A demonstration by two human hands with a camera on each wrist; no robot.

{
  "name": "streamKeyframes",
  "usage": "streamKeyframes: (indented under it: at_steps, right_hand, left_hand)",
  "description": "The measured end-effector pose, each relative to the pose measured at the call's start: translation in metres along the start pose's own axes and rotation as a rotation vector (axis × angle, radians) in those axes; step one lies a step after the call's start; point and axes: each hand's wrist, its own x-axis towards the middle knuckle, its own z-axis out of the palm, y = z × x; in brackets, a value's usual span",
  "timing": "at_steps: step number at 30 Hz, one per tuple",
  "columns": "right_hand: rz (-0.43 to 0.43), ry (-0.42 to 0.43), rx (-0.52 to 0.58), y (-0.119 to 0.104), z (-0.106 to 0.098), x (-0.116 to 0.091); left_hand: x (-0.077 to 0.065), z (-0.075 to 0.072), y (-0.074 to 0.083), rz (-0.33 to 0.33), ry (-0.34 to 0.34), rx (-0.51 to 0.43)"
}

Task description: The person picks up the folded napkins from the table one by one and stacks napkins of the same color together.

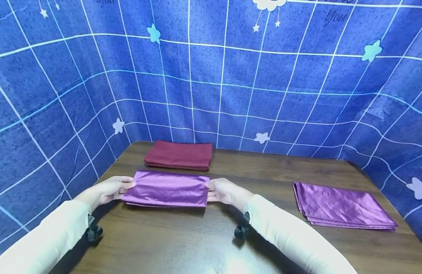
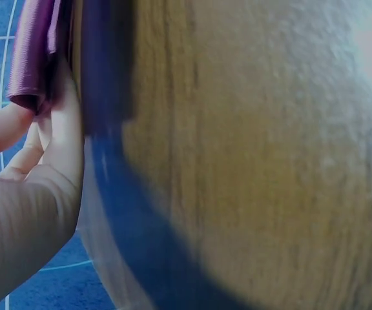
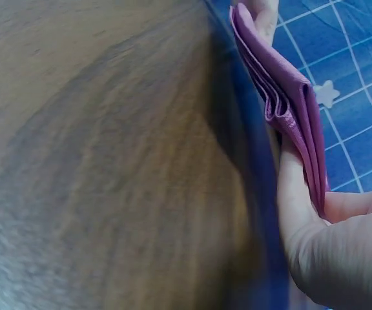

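A folded purple satin cloth (image 1: pixel 170 189) hangs level a little above the table, between my two hands. My left hand (image 1: pixel 112 189) pinches its left end, thumb on top and fingers beneath. At the opposite end my right hand (image 1: pixel 225 191) grips it the same way. In the right wrist view the cloth (image 3: pixel 296 106) shows several stacked layers along its edge. The left wrist view has only a rolled-looking end of the cloth (image 2: pixel 34 51) by the thumb. Just behind it lies a folded dark red cloth (image 1: pixel 180 154).
Another folded purple satin cloth (image 1: pixel 341 205) lies on the right side of the brown wooden table (image 1: pixel 163 243). A blue curtain (image 1: pixel 211 87) with white grid lines and stars encloses the back and sides. Each wrist carries a small black camera (image 1: pixel 241 231).
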Motion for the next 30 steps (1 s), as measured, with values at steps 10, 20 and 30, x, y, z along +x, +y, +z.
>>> streamKeyframes:
  at_steps: [10, 20, 30]
  right_hand:
    - [-0.033, 0.041, 0.004, -0.016, -0.001, -0.007]
    - [-0.094, 0.068, -0.007, -0.026, -0.003, -0.013]
    - [-0.124, 0.074, -0.014, -0.036, -0.014, -0.018]
  left_hand:
    - [0.003, -0.001, 0.007, 0.029, 0.054, -0.019]
    - [0.000, 0.003, 0.023, 0.057, 0.078, 0.011]
    - [0.003, 0.012, 0.043, 0.086, 0.123, 0.012]
